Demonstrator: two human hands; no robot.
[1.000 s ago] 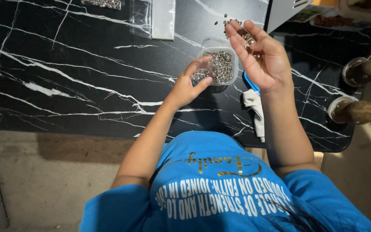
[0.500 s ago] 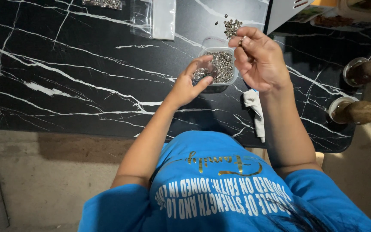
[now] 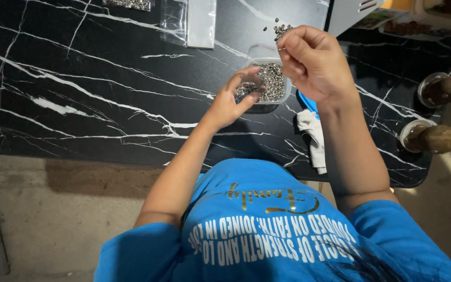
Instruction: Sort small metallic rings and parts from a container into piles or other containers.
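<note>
— At the table's (image 3: pixel 105 68) twelve o'clock edge, what's held?
— Left hand (image 3: pixel 233 99) pinches beads over the tub (image 3: pixel 272 83), catching spills.
— Right hand (image 3: pixel 314 62)?
— Fingertips pressed together on beads, raised at one o'clock.

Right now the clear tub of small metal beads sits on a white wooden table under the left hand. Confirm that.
Wrong on the table: the head view shows black marble-patterned with white veins, not white wood. The clear tub of small metal beads does sit under the left hand.
</note>
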